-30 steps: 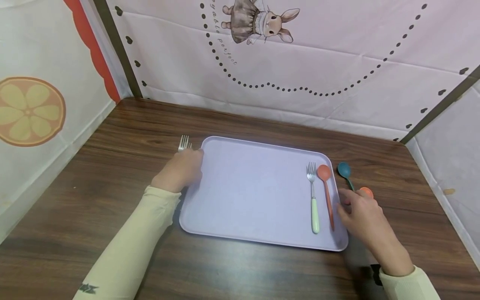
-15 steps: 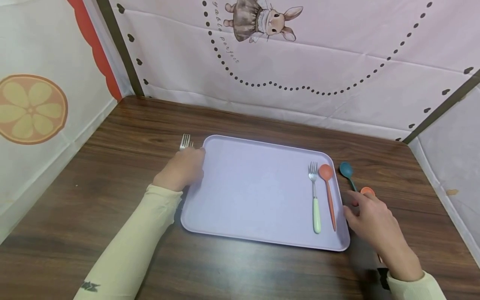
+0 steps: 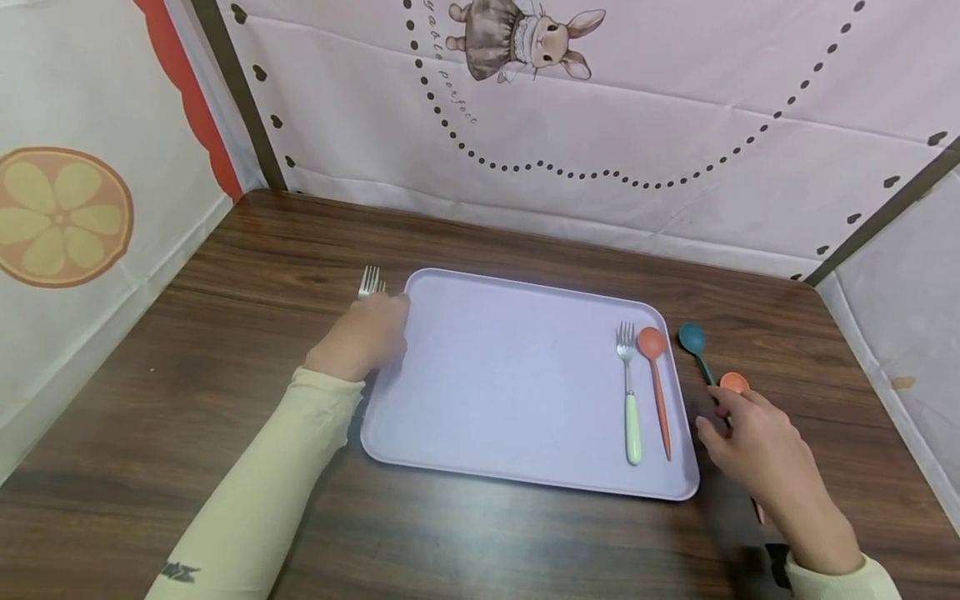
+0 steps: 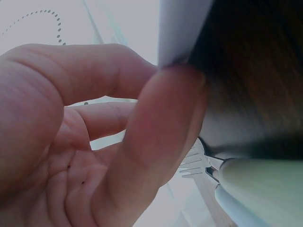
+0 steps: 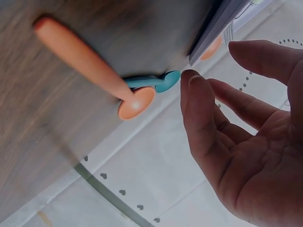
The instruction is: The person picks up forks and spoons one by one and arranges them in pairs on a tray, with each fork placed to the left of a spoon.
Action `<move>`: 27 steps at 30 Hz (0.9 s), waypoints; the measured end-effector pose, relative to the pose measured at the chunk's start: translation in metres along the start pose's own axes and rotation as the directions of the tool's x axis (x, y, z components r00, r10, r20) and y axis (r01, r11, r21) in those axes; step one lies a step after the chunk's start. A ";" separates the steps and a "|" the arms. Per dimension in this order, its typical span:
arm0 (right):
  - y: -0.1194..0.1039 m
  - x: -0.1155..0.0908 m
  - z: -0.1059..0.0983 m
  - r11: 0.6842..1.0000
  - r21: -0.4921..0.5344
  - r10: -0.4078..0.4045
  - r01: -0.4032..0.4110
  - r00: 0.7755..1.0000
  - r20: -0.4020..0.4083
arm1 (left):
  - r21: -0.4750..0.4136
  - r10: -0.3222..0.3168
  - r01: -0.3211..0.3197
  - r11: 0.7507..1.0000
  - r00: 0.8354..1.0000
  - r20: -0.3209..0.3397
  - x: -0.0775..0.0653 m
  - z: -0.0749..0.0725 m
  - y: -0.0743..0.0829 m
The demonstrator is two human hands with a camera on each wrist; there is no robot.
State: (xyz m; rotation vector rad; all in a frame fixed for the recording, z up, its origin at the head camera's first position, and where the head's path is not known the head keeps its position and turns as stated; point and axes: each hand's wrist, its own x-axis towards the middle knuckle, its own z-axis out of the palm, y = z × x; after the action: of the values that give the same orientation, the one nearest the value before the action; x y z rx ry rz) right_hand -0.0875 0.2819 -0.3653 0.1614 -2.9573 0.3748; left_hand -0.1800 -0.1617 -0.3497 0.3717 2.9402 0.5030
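A lilac tray [image 3: 510, 375] lies on the wooden table. On its right side rest a green-handled fork [image 3: 632, 425] and an orange spoon [image 3: 652, 343]. My left hand [image 3: 363, 337] pinches the tray's left rim between thumb and fingers; the left wrist view shows the rim [image 4: 182, 28] at the fingertips. My right hand [image 3: 765, 446] hovers off the tray's right edge with thumb and fingers apart, holding nothing. Close to it lie a teal spoon [image 3: 692, 338] and a second orange spoon [image 3: 734, 382], both partly hidden by the hand in the head view.
Fork tines [image 3: 371, 282] show just beyond my left hand; pale green and light blue handles [image 4: 265, 182] appear there in the left wrist view. Patterned cloth walls [image 3: 600, 117] stand along the table's back and sides.
My right hand has drawn away from the tray's right edge, to the right and nearer me, uncovering more of the teal and second orange spoons. The left hand stays at the rim.
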 end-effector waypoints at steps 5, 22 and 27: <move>0.002 -0.002 -0.001 0.999 -0.012 0.038 -0.038 0.999 0.024 | 0.002 -0.002 0.002 1.000 1.000 0.003 0.000 0.000 0.000; 0.015 -0.005 0.004 0.999 0.001 -0.042 0.042 0.997 -0.069 | -0.006 -0.003 0.003 1.000 1.000 0.005 -0.001 -0.001 0.001; 0.019 -0.007 0.004 1.000 -0.004 -0.019 0.019 0.998 -0.059 | 0.002 0.000 0.000 1.000 1.000 0.000 0.000 0.000 0.000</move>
State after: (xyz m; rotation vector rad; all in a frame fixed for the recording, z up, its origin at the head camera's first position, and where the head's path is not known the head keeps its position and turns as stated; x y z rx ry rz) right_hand -0.0839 0.2992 -0.3746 0.1748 -2.8957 0.3656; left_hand -0.1799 -0.1617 -0.3498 0.3714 2.9409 0.5000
